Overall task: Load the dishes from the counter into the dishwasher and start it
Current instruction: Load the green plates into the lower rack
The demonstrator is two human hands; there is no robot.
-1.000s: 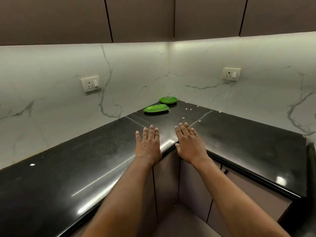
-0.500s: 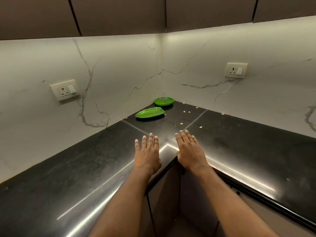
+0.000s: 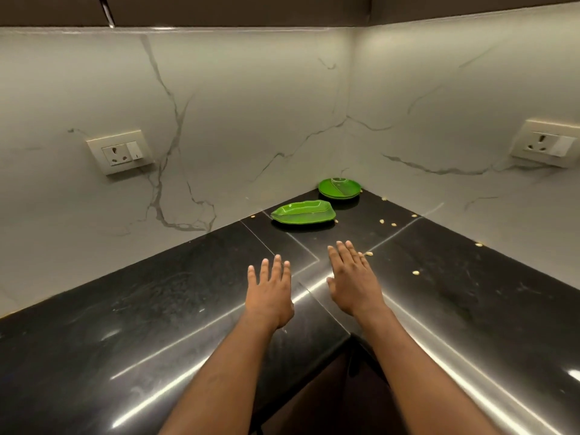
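Note:
A green leaf-shaped dish (image 3: 303,212) lies on the black corner counter (image 3: 157,309) near the back wall. Behind it, in the very corner, sits a round green plate (image 3: 339,187) with a small clear bowl on top. My left hand (image 3: 270,295) and my right hand (image 3: 353,279) reach out over the counter, palms down, fingers straight, holding nothing. Both hands are short of the leaf dish, the right one nearer to it. No dishwasher is in view.
Several small pale crumbs (image 3: 383,221) are scattered over the counter right of the dishes. Marble walls meet in the corner, with a socket on the left wall (image 3: 120,152) and another on the right wall (image 3: 547,144). Dark cabinets hang overhead.
The view has moved closer to the corner and both hands have advanced over the counter towards the green dishes. Both hands stay flat and hold nothing.

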